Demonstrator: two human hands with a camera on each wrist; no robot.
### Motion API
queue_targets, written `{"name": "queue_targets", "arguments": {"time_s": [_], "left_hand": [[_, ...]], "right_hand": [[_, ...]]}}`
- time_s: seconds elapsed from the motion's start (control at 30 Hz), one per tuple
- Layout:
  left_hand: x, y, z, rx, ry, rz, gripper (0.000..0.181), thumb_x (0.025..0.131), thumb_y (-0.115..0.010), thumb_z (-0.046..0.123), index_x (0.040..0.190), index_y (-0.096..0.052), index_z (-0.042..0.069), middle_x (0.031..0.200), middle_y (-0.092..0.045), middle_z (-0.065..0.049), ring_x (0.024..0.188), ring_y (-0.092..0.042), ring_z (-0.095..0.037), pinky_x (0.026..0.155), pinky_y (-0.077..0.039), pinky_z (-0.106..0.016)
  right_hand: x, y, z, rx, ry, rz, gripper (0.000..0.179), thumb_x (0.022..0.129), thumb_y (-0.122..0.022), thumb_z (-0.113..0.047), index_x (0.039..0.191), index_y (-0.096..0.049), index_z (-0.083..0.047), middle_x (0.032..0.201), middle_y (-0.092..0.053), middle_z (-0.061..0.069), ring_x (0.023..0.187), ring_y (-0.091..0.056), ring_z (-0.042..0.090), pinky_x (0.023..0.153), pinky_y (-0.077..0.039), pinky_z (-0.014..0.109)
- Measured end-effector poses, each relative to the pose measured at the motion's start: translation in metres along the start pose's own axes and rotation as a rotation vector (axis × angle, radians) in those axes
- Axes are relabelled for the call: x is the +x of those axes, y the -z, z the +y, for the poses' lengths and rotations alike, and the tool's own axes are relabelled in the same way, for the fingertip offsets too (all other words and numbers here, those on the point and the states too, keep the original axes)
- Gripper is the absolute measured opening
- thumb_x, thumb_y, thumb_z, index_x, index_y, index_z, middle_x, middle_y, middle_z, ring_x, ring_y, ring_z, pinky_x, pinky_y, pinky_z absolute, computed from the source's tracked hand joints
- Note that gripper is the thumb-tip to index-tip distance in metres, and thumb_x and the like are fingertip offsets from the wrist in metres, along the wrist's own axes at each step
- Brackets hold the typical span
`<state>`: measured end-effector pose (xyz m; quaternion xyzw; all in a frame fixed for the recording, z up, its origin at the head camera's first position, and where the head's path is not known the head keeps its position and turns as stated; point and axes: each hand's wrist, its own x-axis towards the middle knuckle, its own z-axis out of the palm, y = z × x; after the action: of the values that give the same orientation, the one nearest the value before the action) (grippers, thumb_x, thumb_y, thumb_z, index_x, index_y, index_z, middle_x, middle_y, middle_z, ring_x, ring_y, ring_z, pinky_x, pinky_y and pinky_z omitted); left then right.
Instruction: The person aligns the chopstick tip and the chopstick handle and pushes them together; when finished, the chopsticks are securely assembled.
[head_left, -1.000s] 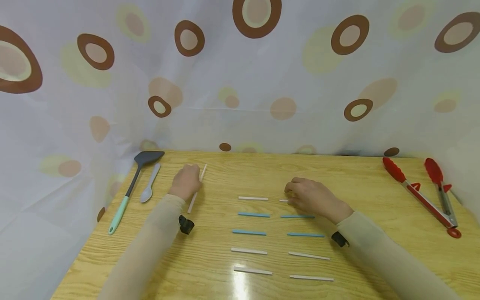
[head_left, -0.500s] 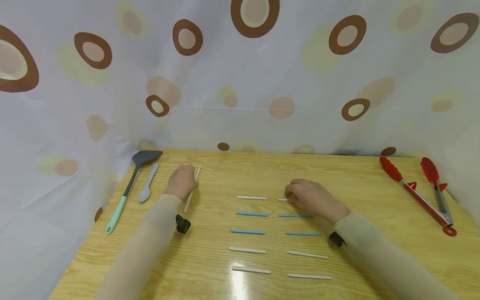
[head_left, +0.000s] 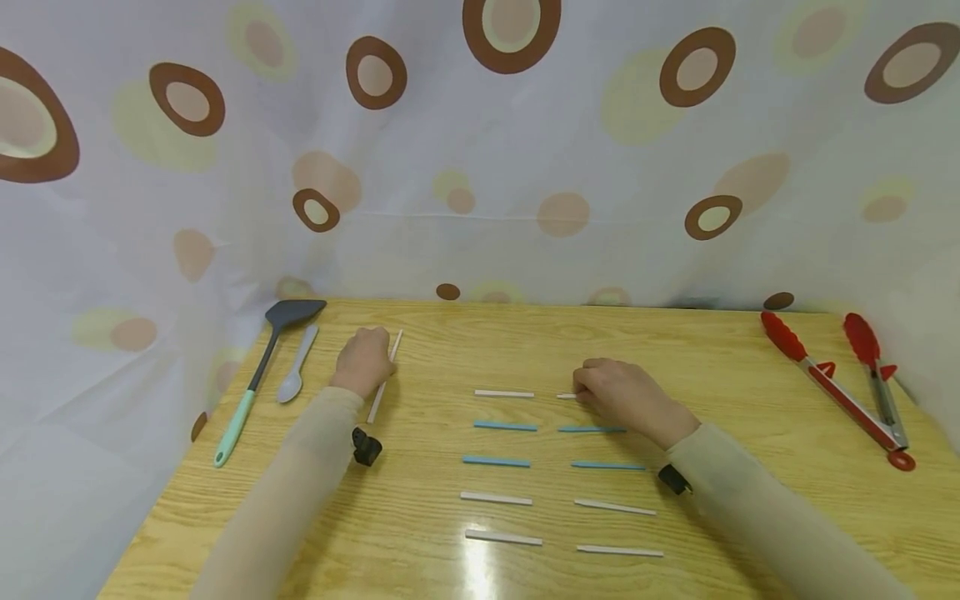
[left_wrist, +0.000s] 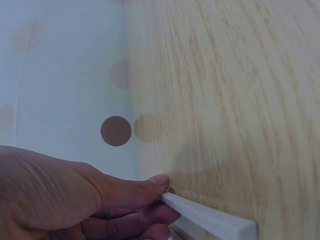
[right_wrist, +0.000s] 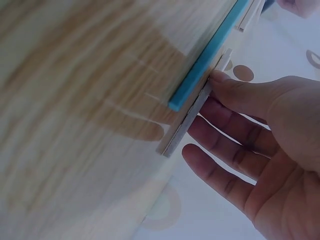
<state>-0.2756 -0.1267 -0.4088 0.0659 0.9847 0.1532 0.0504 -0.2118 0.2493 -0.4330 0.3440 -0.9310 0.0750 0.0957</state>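
In the head view, my left hand (head_left: pixel 363 363) pinches a slim white stick (head_left: pixel 377 402) that slants at the left of the table. The left wrist view shows thumb and fingertips on the white stick (left_wrist: pixel 212 218), close to the wood. My right hand (head_left: pixel 622 398) holds another white stick (head_left: pixel 566 397), mostly covered by the hand, at the far end of the right column. From the right wrist, its thumb and fingers grip the white stick (right_wrist: pixel 181 134), which lies near-parallel beside a blue stick (right_wrist: pixel 207 57). The outer fingers are spread.
Two columns of white and blue sticks (head_left: pixel 496 461) run down the table's middle. A grey-and-mint turner (head_left: pixel 262 367) and a pale spoon (head_left: pixel 298 363) lie left. Red-tipped tongs (head_left: pixel 851 404) lie spread at the right. A patterned curtain (head_left: pixel 420 258) borders the back edge.
My left hand and its white stick have shifted slightly left. The right hand stays nearly where it was at its stick. The head view has drifted a little.
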Motion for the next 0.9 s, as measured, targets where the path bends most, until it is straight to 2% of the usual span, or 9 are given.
{"name": "queue_targets", "arguments": {"time_s": [0.67, 0.9], "left_hand": [[0.0006, -0.0014, -0.0017, -0.021, -0.007, -0.011, 0.015, 0.087, -0.075, 0.004, 0.087, -0.061, -0.003, 0.076, -0.060, -0.013, 0.062, -0.062, -0.024, 0.054, -0.054, -0.033], [-0.0014, 0.0019, 0.0044, 0.000, 0.019, -0.014, 0.020, 0.091, -0.073, 0.010, 0.096, -0.065, -0.007, 0.078, -0.063, -0.013, 0.059, -0.061, -0.021, 0.053, -0.051, -0.032]], "right_hand": [[-0.0018, -0.0008, -0.0001, 0.000, -0.002, 0.017, 0.016, 0.084, -0.080, -0.006, 0.084, -0.066, -0.013, 0.079, -0.058, -0.003, 0.064, -0.054, 0.012, 0.053, -0.047, 0.028], [-0.0035, -0.0006, 0.0014, 0.008, 0.010, 0.020, 0.016, 0.084, -0.079, -0.006, 0.085, -0.065, -0.014, 0.079, -0.058, -0.003, 0.065, -0.055, 0.012, 0.054, -0.047, 0.028]]}}
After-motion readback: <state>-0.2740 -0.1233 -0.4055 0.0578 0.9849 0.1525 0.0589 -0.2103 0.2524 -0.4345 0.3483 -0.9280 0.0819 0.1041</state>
